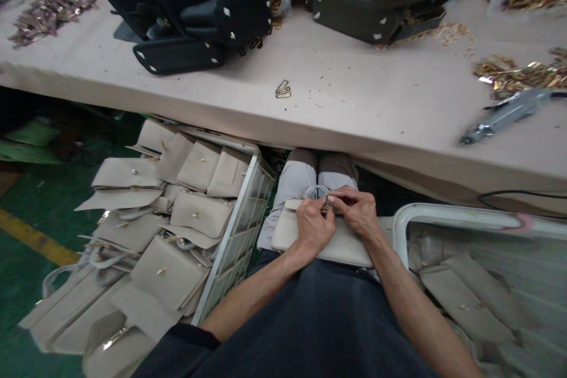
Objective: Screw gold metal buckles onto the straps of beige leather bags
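Note:
A cream handbag [345, 245] lies across my lap, with a pale, wrapped handle loop [317, 189] at its far edge. My left hand [315, 221] rests over the bag, thumb and fingers pinched together. Close against it, my right hand [355, 208] is pinched too, its fingertips meeting the left ones. Between the fingertips is a small metal piece [328, 202], partly covered by the fingers; its exact shape is too small to tell.
Left, a white crate [230, 248] heaped with cream bags; right, another crate [465, 214] holding bags. On the table [354, 100] ahead are black bags [177, 56], dark green bags [349, 15], metal plates [283, 90], a gold parts pile [522, 75] and a power screwdriver [505, 115].

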`<state>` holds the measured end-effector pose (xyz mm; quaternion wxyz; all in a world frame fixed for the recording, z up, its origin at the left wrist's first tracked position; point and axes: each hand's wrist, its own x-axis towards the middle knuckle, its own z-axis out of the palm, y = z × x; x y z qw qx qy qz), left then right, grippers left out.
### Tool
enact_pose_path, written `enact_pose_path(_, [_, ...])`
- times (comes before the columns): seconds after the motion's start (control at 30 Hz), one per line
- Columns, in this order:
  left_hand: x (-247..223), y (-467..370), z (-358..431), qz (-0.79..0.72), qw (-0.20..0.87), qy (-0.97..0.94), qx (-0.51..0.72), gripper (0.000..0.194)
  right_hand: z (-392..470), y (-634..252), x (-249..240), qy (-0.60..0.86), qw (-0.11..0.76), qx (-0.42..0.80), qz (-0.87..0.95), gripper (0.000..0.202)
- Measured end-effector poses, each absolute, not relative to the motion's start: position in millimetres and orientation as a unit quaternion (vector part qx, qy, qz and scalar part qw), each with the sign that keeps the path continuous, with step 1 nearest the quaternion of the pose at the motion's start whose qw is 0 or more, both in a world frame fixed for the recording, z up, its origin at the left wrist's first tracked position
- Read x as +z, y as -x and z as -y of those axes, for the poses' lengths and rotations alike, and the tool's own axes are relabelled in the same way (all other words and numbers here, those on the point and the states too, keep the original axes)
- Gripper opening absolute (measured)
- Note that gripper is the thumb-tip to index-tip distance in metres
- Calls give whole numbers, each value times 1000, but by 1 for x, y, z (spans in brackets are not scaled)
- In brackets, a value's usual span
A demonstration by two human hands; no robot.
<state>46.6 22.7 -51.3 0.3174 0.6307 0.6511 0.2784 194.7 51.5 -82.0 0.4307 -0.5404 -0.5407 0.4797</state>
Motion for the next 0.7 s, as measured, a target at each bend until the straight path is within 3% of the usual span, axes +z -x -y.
enact_pose_path(0.2, [-51,-38,-28,-633,416,-586,289,11,-50,-195,-82,539,424,489,539,25])
enact_pose_path(0.3, [-50,-31,-32,-620,467,-567,277,16,-49,-194,-78,530,418,497,546,23])
enact_pose_path(0.43, [-51,-27,-37,-615,455,-568,304,22,-50,-191,-75,510,438,492,553,19])
enact_pose_path(0.7, [-52,-30,-40,-580,586,-458,334,34,-49,-189,-69,507,454,486,548,14])
